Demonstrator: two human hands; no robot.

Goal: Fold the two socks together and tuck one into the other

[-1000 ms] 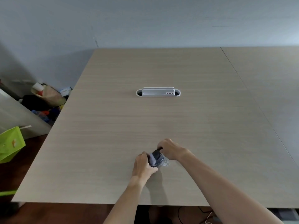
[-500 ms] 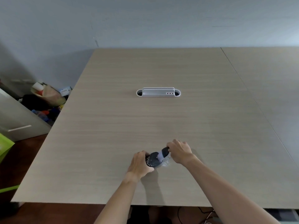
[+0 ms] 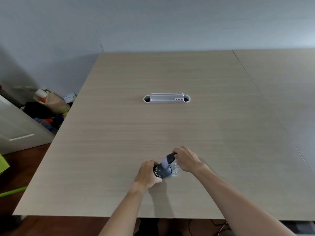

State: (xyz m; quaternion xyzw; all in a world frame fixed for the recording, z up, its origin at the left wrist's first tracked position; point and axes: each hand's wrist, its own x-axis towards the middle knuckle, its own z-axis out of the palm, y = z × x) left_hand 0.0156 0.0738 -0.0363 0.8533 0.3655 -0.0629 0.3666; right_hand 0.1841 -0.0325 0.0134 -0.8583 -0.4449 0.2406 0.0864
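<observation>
Currently I note left hand (image 3: 148, 172) gripping dark speckled object (image 3: 162, 170) steady on surface (image 3: 170, 130); right hand (image 3: 185, 159) pinching its raised end, likely for leverage.

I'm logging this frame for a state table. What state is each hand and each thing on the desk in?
left hand: grips the dark object's near end
right hand: pinches the object's far end
dark object: lying on the table, held at both ends
clear wrap: crumpled beside the object
cable tray: set in the table, lid raised
table: bearing all these
</observation>
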